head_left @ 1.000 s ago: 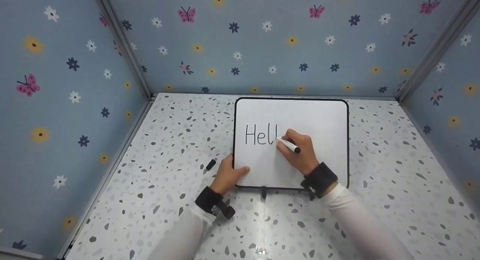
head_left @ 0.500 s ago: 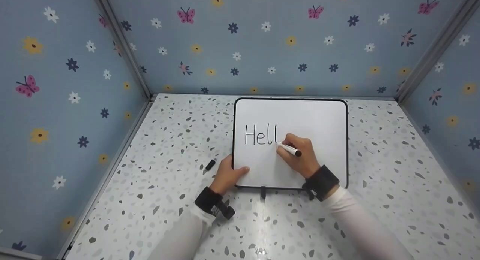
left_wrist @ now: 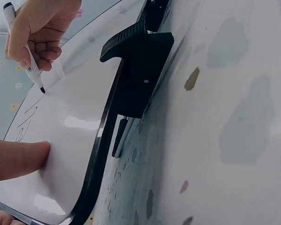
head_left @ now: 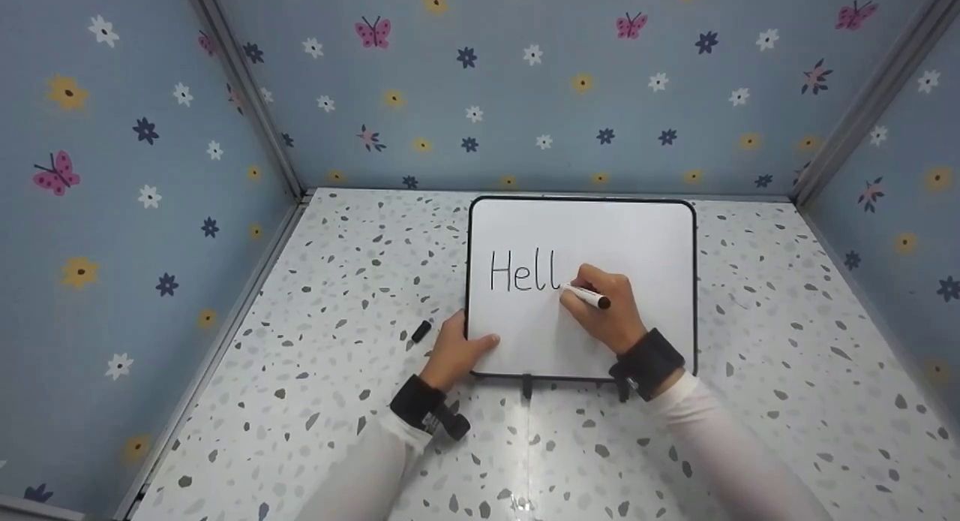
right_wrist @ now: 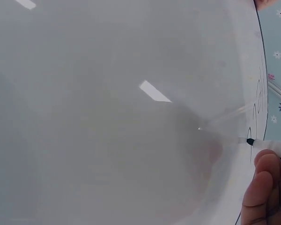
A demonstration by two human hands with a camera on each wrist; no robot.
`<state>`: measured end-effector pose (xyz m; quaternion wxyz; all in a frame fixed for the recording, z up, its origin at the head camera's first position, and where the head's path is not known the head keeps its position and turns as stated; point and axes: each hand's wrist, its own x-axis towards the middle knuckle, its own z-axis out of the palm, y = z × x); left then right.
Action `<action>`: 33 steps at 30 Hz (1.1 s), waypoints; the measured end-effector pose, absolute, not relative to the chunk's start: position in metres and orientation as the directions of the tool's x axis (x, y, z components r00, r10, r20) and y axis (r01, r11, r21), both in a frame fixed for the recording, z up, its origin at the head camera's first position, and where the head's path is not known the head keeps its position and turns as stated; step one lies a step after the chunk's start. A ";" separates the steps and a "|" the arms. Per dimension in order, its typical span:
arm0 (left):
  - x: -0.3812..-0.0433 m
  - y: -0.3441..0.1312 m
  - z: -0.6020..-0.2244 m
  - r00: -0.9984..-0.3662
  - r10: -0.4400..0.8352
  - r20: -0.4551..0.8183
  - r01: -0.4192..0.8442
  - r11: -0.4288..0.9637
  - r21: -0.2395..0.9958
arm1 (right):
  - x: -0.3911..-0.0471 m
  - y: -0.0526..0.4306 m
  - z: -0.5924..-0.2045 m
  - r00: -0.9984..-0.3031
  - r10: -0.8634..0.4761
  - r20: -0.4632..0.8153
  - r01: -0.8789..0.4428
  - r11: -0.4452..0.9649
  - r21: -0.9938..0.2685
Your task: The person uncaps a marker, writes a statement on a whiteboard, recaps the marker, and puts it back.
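A whiteboard [head_left: 585, 232] with a black frame bears the handwritten letters "Hell" [head_left: 525, 272] on its left half. My right hand [head_left: 606, 311] pinches a white marker [head_left: 589, 296] with a black end, its tip by the foot of the last "l". In the left wrist view the marker's [left_wrist: 32, 70] dark tip meets the board's surface. My left hand [head_left: 454, 352] grips the board's lower left edge, thumb [left_wrist: 23, 159] on the front face and the other fingers mostly hidden behind. A black marker cap [head_left: 421, 331] lies on the table left of that hand.
The board stands on a speckled white table [head_left: 337, 281], with black clips [head_left: 527, 386] along its lower edge. Blue flowered panels [head_left: 495, 78] enclose the back and both sides. Black camera straps [head_left: 649, 362] sit on both wrists.
The marker has moved down and then slightly right, finishing the second "l" with a small curve at its foot. My left hand and the cap stay in place.
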<state>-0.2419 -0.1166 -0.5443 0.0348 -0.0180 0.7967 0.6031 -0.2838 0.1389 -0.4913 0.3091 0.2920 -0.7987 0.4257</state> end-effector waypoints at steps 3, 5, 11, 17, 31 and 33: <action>-0.241 -0.116 -0.543 -0.996 0.010 -0.088 -0.082 0.268 0.960 | -0.285 0.139 -0.490 -0.642 -0.192 0.743 -0.721 0.481 -0.499; -0.241 -0.116 -0.543 -0.995 0.008 -0.095 -0.089 0.268 0.959 | -0.285 0.139 -0.489 -0.646 -0.189 0.739 -0.713 0.494 -0.497; -0.240 -0.117 -0.544 -0.996 0.006 -0.091 -0.086 0.258 0.962 | -0.286 0.140 -0.490 -0.640 -0.209 0.740 -0.724 0.489 -0.488; -0.239 -0.116 -0.545 -0.997 0.005 -0.075 -0.071 0.256 0.964 | -0.287 0.143 -0.489 -0.632 -0.185 0.752 -0.723 0.490 -0.487; -0.241 -0.117 -0.545 -0.997 0.008 -0.083 -0.078 0.263 0.962 | -0.292 0.149 -0.487 -0.637 -0.137 0.759 -0.702 0.510 -0.497; -0.241 -0.116 -0.544 -0.996 0.009 -0.090 -0.085 0.260 0.962 | -0.292 0.149 -0.486 -0.639 -0.139 0.757 -0.703 0.504 -0.501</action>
